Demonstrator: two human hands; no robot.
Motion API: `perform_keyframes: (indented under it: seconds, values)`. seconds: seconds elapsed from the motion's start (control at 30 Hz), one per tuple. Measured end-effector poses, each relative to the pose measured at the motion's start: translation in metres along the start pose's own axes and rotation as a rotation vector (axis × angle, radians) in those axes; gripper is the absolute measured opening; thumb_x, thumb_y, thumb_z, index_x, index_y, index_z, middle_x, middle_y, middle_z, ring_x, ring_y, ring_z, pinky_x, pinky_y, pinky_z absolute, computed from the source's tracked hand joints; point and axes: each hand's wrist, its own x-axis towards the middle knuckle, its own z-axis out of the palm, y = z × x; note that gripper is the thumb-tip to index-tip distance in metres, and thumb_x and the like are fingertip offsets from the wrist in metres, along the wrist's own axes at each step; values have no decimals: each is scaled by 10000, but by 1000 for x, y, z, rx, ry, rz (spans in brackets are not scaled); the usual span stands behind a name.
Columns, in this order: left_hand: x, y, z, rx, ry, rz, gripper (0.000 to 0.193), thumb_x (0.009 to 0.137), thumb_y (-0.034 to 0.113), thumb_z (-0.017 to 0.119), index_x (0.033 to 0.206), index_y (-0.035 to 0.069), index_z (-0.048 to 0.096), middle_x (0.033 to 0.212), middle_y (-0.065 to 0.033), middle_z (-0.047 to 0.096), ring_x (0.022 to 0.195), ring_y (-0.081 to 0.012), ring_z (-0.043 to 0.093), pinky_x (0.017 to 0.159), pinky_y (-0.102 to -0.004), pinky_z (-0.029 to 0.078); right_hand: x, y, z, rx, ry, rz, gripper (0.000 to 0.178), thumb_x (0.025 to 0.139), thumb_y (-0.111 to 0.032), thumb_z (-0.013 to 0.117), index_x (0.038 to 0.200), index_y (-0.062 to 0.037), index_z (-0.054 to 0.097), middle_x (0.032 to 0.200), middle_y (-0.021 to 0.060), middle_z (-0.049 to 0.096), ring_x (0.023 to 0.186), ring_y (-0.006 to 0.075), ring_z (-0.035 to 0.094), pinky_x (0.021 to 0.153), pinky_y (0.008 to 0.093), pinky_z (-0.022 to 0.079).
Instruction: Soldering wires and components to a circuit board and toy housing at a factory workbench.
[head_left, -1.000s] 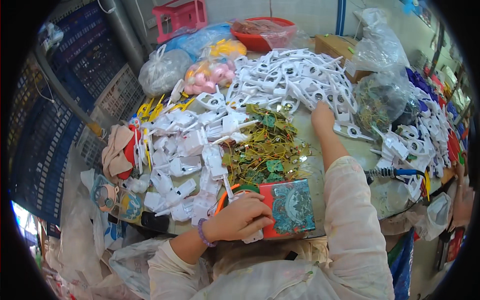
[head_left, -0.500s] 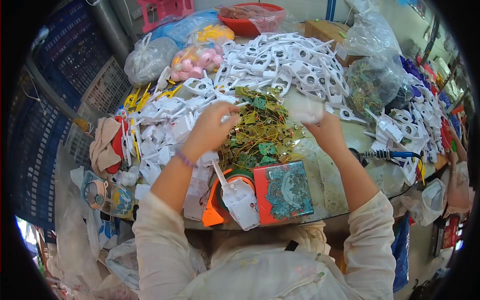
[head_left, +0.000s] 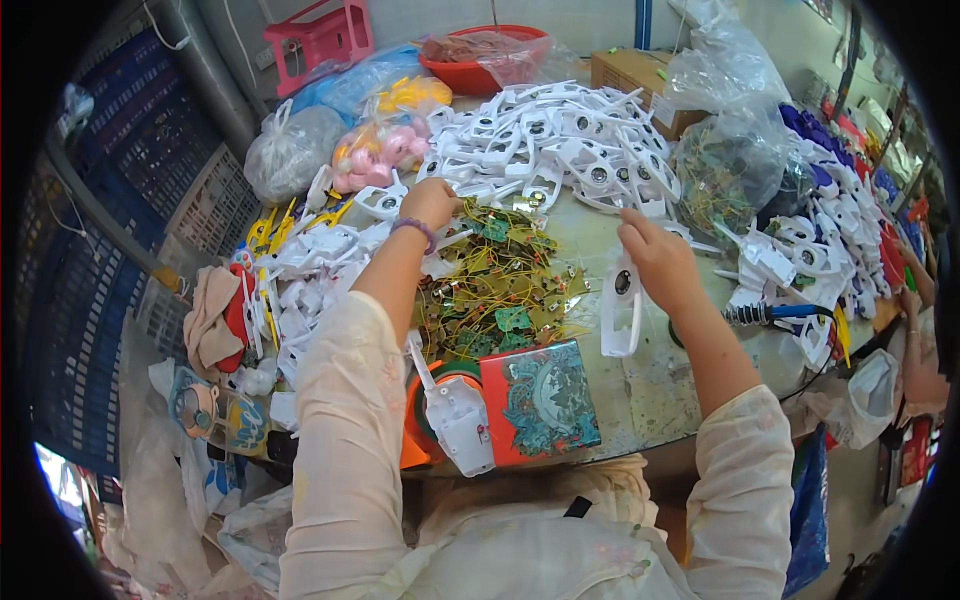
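Note:
My right hand (head_left: pixel 662 265) grips a white plastic shell (head_left: pixel 621 335) by its upper end. The shell hangs upright over the table, with a round dark part near its top and an open loop below. My left hand (head_left: pixel 430 204) is at the far left edge of a heap of green circuit boards with yellow wires (head_left: pixel 500 295). Its fingers are curled together, and what they hold, if anything, is hidden. Near the front edge lies a white half-shell with a long stem (head_left: pixel 458 428), next to a red and teal patterned flat box (head_left: pixel 548 402).
Many similar white shells (head_left: pixel 560 140) are heaped at the back, with white housings (head_left: pixel 320 260) on the left. A blue-handled soldering iron (head_left: pixel 800 311) rests in a coil holder at right. Behind stand a red basin (head_left: pixel 480 72), a cardboard box (head_left: pixel 630 75) and bagged parts (head_left: pixel 292 152).
The shell in my right hand, blurred before, now hangs upright lower down. My left hand has moved farther away, to the far left edge of the circuit board heap. The whole view has shifted slightly.

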Motion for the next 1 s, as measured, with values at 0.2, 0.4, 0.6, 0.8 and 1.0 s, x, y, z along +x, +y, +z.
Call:
perform_keyframes:
  seconds: [0.2, 0.4, 0.6, 0.8, 1.0]
  values:
    - [-36, 8, -37, -434, 309, 144, 235, 775, 258, 647, 868, 42, 654, 774, -89, 667, 715, -208, 636, 648, -329, 486, -1, -21, 13, 92, -268, -103, 187, 744, -70, 555, 924, -86, 510, 1104, 64, 576, 865, 239, 614, 674, 342, 509]
    - [-126, 41, -79, -1197, -77, 39, 203, 832, 141, 655, 952, -8, 588, 860, -57, 635, 766, -116, 621, 701, -226, 503, 10, -60, -15, 634, -78, 286, 228, 801, -73, 578, 1029, -81, 571, 977, 68, 622, 844, 255, 620, 671, 364, 506]
    - [-202, 49, -91, -1283, -298, 40, 167, 824, 89, 656, 946, 1, 583, 875, -49, 636, 781, -106, 617, 695, -224, 506, 32, -116, -59, 1051, 128, 206, 417, 731, -76, 706, 1129, -92, 583, 1078, 105, 581, 995, 295, 550, 800, 351, 481]
    - [-238, 51, -79, -1252, -322, 83, 133, 813, 50, 652, 926, 2, 602, 839, -27, 636, 745, -71, 597, 664, -201, 481, 23, -117, -67, 969, 80, -7, 197, 766, -5, 673, 957, -54, 662, 986, 71, 623, 891, 179, 589, 738, 281, 476]
    - [-271, 63, -83, -1112, -237, 122, 109, 806, 52, 653, 894, 3, 613, 826, -17, 644, 752, -62, 600, 650, -205, 484, 10, -128, -76, 1493, -227, 492, 275, 797, -15, 661, 1063, -21, 592, 1008, 62, 611, 931, 111, 562, 763, 256, 471]
